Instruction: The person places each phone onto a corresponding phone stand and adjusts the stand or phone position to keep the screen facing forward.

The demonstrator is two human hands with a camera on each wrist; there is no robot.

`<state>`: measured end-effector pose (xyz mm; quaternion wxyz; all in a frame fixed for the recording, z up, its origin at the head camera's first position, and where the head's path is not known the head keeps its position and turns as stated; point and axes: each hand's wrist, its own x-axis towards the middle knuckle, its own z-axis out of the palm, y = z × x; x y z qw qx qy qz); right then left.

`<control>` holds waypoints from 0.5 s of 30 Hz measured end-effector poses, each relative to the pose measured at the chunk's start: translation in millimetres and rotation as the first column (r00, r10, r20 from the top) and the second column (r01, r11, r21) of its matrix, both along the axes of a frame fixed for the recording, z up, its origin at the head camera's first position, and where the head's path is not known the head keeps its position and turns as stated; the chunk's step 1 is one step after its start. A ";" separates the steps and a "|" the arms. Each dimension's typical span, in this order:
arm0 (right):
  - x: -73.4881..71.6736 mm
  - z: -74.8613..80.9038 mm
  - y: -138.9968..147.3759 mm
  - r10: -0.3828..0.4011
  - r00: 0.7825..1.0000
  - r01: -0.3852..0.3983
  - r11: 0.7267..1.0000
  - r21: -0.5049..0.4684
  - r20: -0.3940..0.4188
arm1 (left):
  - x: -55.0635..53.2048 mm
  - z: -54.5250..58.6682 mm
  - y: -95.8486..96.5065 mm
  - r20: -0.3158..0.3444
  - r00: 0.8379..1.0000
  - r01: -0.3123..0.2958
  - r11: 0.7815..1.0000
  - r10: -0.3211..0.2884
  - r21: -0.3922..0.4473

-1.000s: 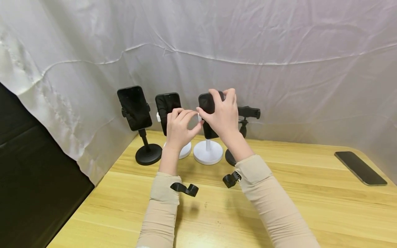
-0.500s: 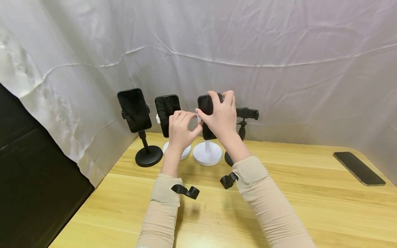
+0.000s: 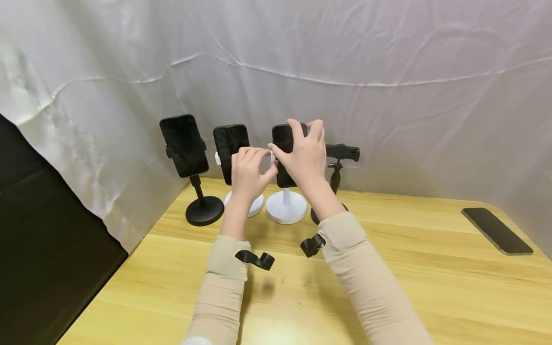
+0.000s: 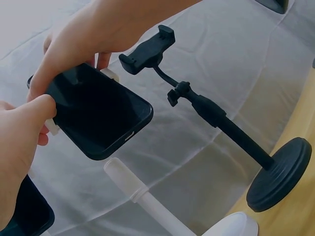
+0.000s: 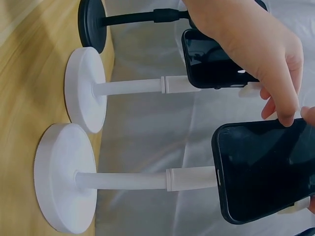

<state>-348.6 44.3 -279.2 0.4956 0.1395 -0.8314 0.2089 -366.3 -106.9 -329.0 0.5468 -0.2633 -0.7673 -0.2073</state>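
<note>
In the head view, a black smartphone (image 3: 285,178) stands upright in the clamp of a white phone holder (image 3: 286,211). My right hand (image 3: 308,158) reaches over its front and grips it, thumb at the left edge and fingers over the upper right. My left hand (image 3: 247,175) pinches the white clamp arm (image 3: 272,156) on the left side of this phone. The left wrist view shows the smartphone (image 4: 101,110) tilted, with clamp arms at both long edges. In the right wrist view, left fingertips meet the upper edge of the smartphone (image 5: 266,172).
Left of the hands stand another phone in a white holder (image 3: 230,141) and a phone in a black holder (image 3: 184,146). A black holder with a bare clamp (image 3: 342,152) is right behind the right wrist. Another phone (image 3: 497,231) lies flat at the table's right. A grey curtain (image 3: 388,120) hangs behind.
The head view has shifted slightly. Both hands keep the same hold on the smartphone and the clamp arm.
</note>
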 end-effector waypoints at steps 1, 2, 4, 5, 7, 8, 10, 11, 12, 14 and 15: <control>0.6 -0.7 0.2 0.001 1.000 -0.001 1.000 0.008 0.003 | 0.9 -0.6 -0.3 0.006 1.000 -0.010 1.000 0.010 -0.006; 0.9 -1.4 0.3 0.003 1.000 -0.003 1.000 0.014 0.003 | 1.8 -1.1 -0.7 0.011 1.000 -0.020 1.000 0.021 -0.011; 1.6 -2.2 0.5 0.010 1.000 -0.010 1.000 0.019 -0.002 | 3.3 -1.3 -1.1 0.020 0.999 -0.037 0.999 0.037 -0.021; 1.9 -2.3 0.5 0.013 1.000 -0.013 1.000 0.023 -0.007 | 3.8 -1.3 -1.4 0.026 0.999 -0.045 0.999 0.046 -0.027; 2.2 -2.2 0.3 0.019 1.000 -0.018 0.999 0.026 -0.015 | 4.5 -1.0 -2.3 0.032 0.998 -0.055 0.998 0.057 -0.039; 2.1 -2.1 0.1 0.021 1.000 -0.020 0.999 0.025 -0.018 | 4.6 -0.7 -2.7 0.035 0.998 -0.058 0.997 0.060 -0.042; 2.3 -2.2 0.3 0.026 1.000 -0.025 0.999 0.020 -0.014 | 4.9 -0.5 -3.5 0.045 0.997 -0.059 0.997 0.061 -0.046; 2.8 -2.4 0.6 0.027 1.000 -0.027 0.999 0.016 -0.009 | 5.0 -0.6 -3.7 0.050 0.997 -0.060 0.997 0.063 -0.049; 3.3 -2.7 0.9 0.030 1.000 -0.030 0.999 0.012 -0.005 | 5.1 -0.7 -3.9 0.053 0.997 -0.060 0.997 0.063 -0.051; 4.0 -3.6 1.9 0.035 0.999 -0.035 0.999 0.004 0.001 | 5.1 -0.9 -3.7 0.057 0.996 -0.060 0.997 0.062 -0.051; 4.6 -4.0 2.6 0.039 0.999 -0.039 0.999 0.003 0.004 | 5.1 -1.1 -3.5 0.057 0.997 -0.058 0.997 0.060 -0.049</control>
